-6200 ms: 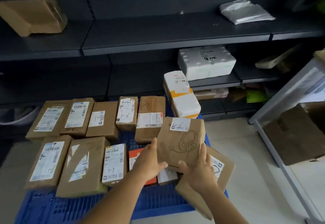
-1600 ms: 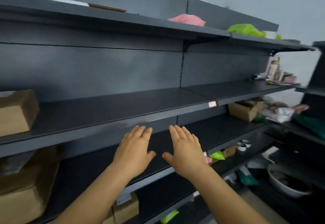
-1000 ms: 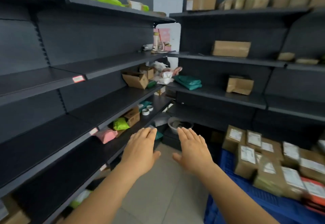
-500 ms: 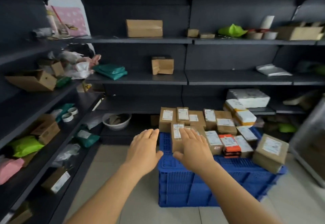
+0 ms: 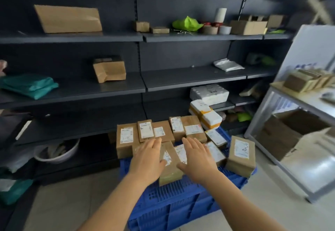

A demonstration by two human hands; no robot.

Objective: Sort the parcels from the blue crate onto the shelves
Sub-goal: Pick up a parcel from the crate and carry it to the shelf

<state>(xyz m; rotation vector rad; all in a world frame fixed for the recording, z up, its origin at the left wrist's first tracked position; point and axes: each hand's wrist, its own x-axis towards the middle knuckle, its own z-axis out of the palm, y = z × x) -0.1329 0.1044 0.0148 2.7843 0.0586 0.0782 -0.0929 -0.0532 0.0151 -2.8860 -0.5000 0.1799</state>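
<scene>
A blue crate [image 5: 174,200] stands on the floor before dark shelves [image 5: 190,78], heaped with several brown labelled parcels. My left hand [image 5: 146,160] and my right hand [image 5: 196,160] reach out flat over the near parcels, fingers straight, holding nothing. Between the hands lies a taped brown parcel [image 5: 169,165]. A larger brown parcel [image 5: 240,155] leans on the crate's right rim. White and yellow parcels [image 5: 206,114] are stacked at the crate's far right.
A brown box [image 5: 109,69] and green bags [image 5: 29,85] sit on the middle shelf, a long brown box [image 5: 68,19] above. A white table [image 5: 308,100] with boxes stands at right. A basin [image 5: 56,151] sits low at left.
The view has turned from the left shelves back to the crate and come closer. Both empty hands now hover over the near parcels.
</scene>
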